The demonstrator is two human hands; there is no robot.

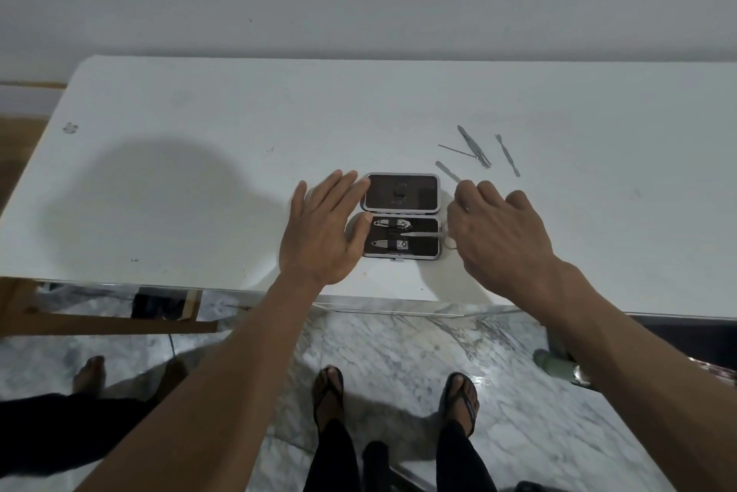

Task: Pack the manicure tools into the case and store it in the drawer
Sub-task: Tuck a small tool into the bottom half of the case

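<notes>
Left hand [319,228], fingers straight, is steadying the open dark metal-rimmed hinged manicure case [401,216] on the white table [199,112]. Right hand [494,230] is pinching a thin steel tool [422,235], sliding it in. Loose steel implements [476,150] are lying beyond: light, stiff, slippery; best taken mid-shaft.

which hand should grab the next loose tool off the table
The right hand, probably. The loose tools lie just beyond it, right of the open case. The left hand lies flat against the case's left edge, apparently steadying it, and would have to cross over.
</notes>
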